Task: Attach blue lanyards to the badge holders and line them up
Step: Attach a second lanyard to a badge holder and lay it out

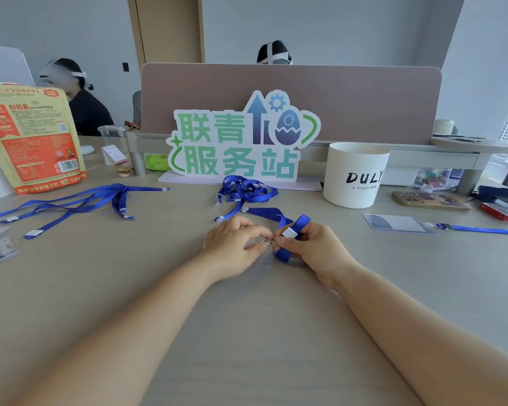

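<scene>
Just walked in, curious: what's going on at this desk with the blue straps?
A person is joining a blue lanyard to a clear badge holder. The left hand holds the holder, and the right hand pinches the lanyard's clip end against it. One finished badge lies at right. Loose lanyards wait left and centre.

Centre of beige laminate table (247,332): left hand (232,244) and right hand (311,247) meet fingertip to fingertip. Clear plastic badge holder (264,259) lies between and under them, pinched by left hand. Blue fabric lanyard strap (285,221) is looped round right fingers. Tangled pile of blue lanyards (244,190) sits just behind hands, in front of cut-out card sign (241,142). White cylindrical paper cup (355,174) is right of sign. Finished clear card holder (399,224) is right of hands. Spread blue lanyards (79,200) lie at left, before orange printed snack bag (33,136). Mauve partition panel (291,101) stands behind sign.
</scene>
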Demonstrator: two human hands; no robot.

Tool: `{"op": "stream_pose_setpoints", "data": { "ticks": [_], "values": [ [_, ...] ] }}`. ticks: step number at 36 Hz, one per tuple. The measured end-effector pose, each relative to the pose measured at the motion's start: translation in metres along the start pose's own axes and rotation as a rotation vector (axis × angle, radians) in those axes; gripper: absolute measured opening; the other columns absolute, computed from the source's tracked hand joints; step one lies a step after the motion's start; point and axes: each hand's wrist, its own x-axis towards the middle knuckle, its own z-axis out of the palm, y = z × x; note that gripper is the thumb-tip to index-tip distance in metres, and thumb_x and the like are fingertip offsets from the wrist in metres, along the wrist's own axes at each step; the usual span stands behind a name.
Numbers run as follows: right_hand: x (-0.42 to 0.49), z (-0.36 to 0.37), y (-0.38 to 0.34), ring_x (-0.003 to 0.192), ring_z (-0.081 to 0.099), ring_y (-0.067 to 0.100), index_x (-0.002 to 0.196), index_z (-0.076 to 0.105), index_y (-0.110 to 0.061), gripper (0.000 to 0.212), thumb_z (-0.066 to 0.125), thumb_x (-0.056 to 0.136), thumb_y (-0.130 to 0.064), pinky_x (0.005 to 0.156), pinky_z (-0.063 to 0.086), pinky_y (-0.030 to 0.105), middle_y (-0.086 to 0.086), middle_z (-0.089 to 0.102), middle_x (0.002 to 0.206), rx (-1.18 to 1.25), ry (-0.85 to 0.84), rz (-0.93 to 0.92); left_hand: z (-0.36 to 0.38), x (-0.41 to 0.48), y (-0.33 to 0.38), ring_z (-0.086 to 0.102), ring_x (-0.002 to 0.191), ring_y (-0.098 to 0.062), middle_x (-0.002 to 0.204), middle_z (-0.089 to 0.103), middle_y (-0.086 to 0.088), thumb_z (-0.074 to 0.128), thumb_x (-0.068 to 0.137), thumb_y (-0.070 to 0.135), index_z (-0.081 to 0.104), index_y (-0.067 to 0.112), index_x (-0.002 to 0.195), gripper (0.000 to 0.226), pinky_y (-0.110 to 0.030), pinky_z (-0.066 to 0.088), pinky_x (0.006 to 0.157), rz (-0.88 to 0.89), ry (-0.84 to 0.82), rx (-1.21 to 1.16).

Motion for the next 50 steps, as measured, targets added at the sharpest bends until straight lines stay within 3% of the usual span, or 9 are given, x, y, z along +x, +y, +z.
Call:
{"op": "stream_pose_setpoints", "data": {
  "ticks": [9,15,19,22,28,34,40,45,50],
  "values": [
    [0.001,0.004,0.0,0.065,0.053,0.016,0.082,0.069,-0.013,0.01,0.076,0.077,-0.02,0.069,0.049,0.03,0.004,0.062,0.072,-0.357,0.056,0.006,0.003,-0.004,-0.002,0.034,0.12,-0.009,0.114,0.035,0.016,0.046,0.094,0.046,0.053,0.049,0.103,0.013,-0.033,0.021,0.107,-0.004,-0.027,0.133],
    [0.005,-0.016,-0.017,0.039,0.036,0.011,0.057,0.059,-0.009,0.046,0.069,0.079,-0.049,0.042,0.031,0.017,-0.005,0.043,0.042,-0.512,0.185,0.163,0.003,-0.003,-0.004,0.031,0.124,-0.013,0.122,0.036,0.012,0.043,0.095,0.044,0.053,0.047,0.103,0.013,-0.038,0.015,0.111,-0.062,-0.089,0.138],
    [0.01,-0.033,-0.009,0.085,0.051,0.019,0.066,0.059,-0.019,0.036,0.068,0.076,-0.053,0.073,0.043,0.03,-0.004,0.053,0.093,-0.878,0.372,0.04,0.005,0.001,-0.003,0.033,0.123,-0.013,0.121,0.04,0.013,0.045,0.094,0.045,0.055,0.046,0.099,0.012,-0.035,0.019,0.106,-0.096,-0.063,0.113],
    [0.007,-0.027,-0.002,0.105,0.05,0.022,0.076,0.053,-0.024,0.024,0.069,0.079,-0.041,0.089,0.039,0.035,-0.004,0.054,0.108,-0.904,0.375,-0.172,0.006,0.001,-0.003,0.039,0.117,-0.011,0.115,0.044,0.013,0.049,0.092,0.043,0.057,0.045,0.098,0.01,-0.031,0.024,0.098,-0.102,-0.038,0.069],
    [0.004,0.001,0.006,0.105,0.053,0.011,0.098,0.068,-0.033,0.013,0.059,0.089,-0.037,0.09,0.029,0.027,-0.015,0.065,0.102,-0.962,0.03,-0.34,0.006,-0.001,-0.003,0.044,0.11,-0.01,0.111,0.051,0.012,0.055,0.09,0.041,0.052,0.041,0.089,0.003,-0.028,0.032,0.086,-0.121,0.011,0.002],
    [0.006,0.001,0.008,0.1,0.054,0.012,0.092,0.071,-0.035,0.011,0.061,0.089,-0.032,0.091,0.035,0.03,-0.015,0.062,0.096,-0.924,-0.007,-0.275,0.002,-0.003,-0.005,0.052,0.103,-0.01,0.102,0.053,0.013,0.066,0.085,0.032,0.055,0.04,0.075,0.017,-0.034,0.043,0.092,-0.086,0.045,-0.127],
    [0.007,0.001,0.011,0.098,0.054,0.013,0.089,0.072,-0.034,0.01,0.063,0.087,-0.031,0.091,0.042,0.036,-0.011,0.064,0.096,-0.895,-0.008,-0.266,-0.005,-0.009,-0.009,0.06,0.103,-0.007,0.103,0.069,0.015,0.061,0.09,0.027,0.073,0.03,0.097,0.015,-0.032,0.047,0.092,-0.024,-0.028,-0.145],
    [0.009,-0.004,0.014,0.095,0.056,0.015,0.091,0.074,-0.03,0.011,0.065,0.086,-0.025,0.087,0.046,0.037,-0.008,0.066,0.095,-0.839,-0.034,-0.281,-0.007,-0.014,-0.012,0.052,0.117,-0.005,0.124,0.06,0.012,0.055,0.094,0.025,0.066,0.026,0.119,0.027,-0.027,0.039,0.103,0.056,-0.113,-0.116],
    [0.007,-0.016,0.013,0.094,0.06,0.007,0.095,0.074,-0.033,0.016,0.064,0.088,-0.023,0.088,0.048,0.03,-0.016,0.068,0.098,-0.806,-0.084,-0.244,-0.001,-0.014,-0.012,0.051,0.11,-0.002,0.113,0.054,0.016,0.053,0.096,0.025,0.063,0.027,0.124,0.03,-0.013,0.036,0.096,0.091,-0.145,-0.154]
  ]
}}
